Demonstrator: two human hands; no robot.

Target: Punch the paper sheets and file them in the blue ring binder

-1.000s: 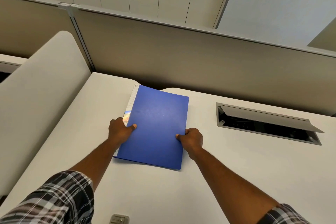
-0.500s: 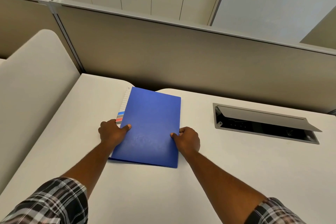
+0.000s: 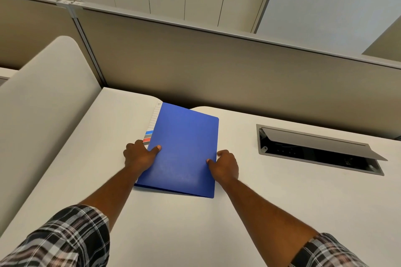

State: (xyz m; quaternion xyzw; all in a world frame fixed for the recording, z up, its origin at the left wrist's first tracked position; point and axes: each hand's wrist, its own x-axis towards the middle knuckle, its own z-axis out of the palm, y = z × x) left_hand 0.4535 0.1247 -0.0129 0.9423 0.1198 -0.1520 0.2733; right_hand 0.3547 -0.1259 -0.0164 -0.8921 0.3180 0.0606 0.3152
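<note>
The blue ring binder lies closed and flat on the white desk, its spine side to the left. A white index strip with blue, grey and red tabs sticks out along that left edge. My left hand grips the left edge, thumb on the cover. My right hand grips the right edge, thumb on the cover and fingers curled at the edge. No loose paper sheets or hole punch are in view.
A cable hatch with its grey lid propped open is set into the desk to the right. A beige partition wall stands behind the desk. A curved white side panel rises on the left.
The binder and both hands have stayed together on the desk; a shift in the index strip's visible tabs between the earliest frame and later suggests slight movement. The view has mostly shifted with my head.
</note>
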